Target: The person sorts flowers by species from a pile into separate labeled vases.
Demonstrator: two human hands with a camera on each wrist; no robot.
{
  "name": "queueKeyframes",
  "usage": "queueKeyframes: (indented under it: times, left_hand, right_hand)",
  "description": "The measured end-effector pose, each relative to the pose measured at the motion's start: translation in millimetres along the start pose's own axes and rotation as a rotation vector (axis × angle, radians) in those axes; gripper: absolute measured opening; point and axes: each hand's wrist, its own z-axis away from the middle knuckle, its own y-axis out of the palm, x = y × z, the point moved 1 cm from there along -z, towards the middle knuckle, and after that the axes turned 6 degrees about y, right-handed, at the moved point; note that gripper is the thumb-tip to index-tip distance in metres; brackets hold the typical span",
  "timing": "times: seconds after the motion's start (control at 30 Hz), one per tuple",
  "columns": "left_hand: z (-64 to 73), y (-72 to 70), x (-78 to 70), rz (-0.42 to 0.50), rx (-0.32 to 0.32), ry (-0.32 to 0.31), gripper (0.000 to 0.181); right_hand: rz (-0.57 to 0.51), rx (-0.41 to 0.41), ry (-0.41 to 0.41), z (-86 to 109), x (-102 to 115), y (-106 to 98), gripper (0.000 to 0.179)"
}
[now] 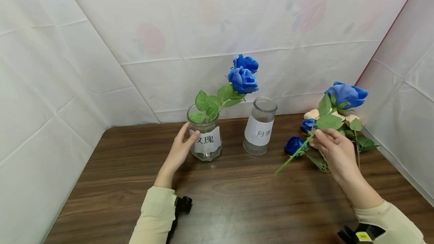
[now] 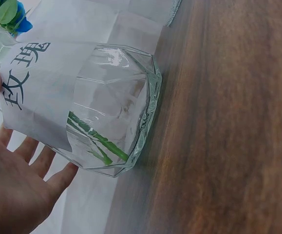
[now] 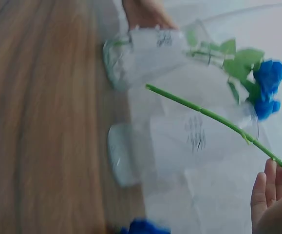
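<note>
My left hand [image 1: 179,146] holds the side of a wide glass vase [image 1: 206,156], thumb in front and fingers behind, as the left wrist view shows. A paper label [image 2: 43,83] with dark characters wraps this vase. Two blue roses [image 1: 243,80] lean out of it to the right, and their green stems [image 2: 104,142] reach down near its base. My right hand [image 1: 333,150] pinches the stem [image 3: 218,118] of another blue rose [image 1: 346,95], raised over the right side of the table. That rose tilts, bloom up and right, cut end down and left.
Between the hands stands a narrower, labelled glass vase [image 1: 260,149] with no flowers in it. Blue roses [image 1: 294,146] and cream roses [image 1: 312,114] lie on the wooden table [image 1: 230,206] at right. White cloth [image 1: 190,22] hangs behind and along both sides.
</note>
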Motion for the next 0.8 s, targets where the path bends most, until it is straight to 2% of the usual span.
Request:
queueKeyframes:
  times: [0.17,0.47,0.8]
  left_hand:
    - [0.3,0.3,-1.8,0.015,0.010,0.007,0.071]
    - [-2.1,0.2,1.0,0.010,0.000,0.013,0.070]
    - [-1.1,0.4,2.4,-0.007,0.004,0.002,0.072]
  right_hand:
    - [-0.040,0.031,-0.068,-6.2,1.4,41.4,0.014]
    - [-0.088,0.006,-0.146,-27.9,8.9,113.9,0.012]
    - [-0.125,0.004,-0.263,-44.1,16.2,171.0,0.010]
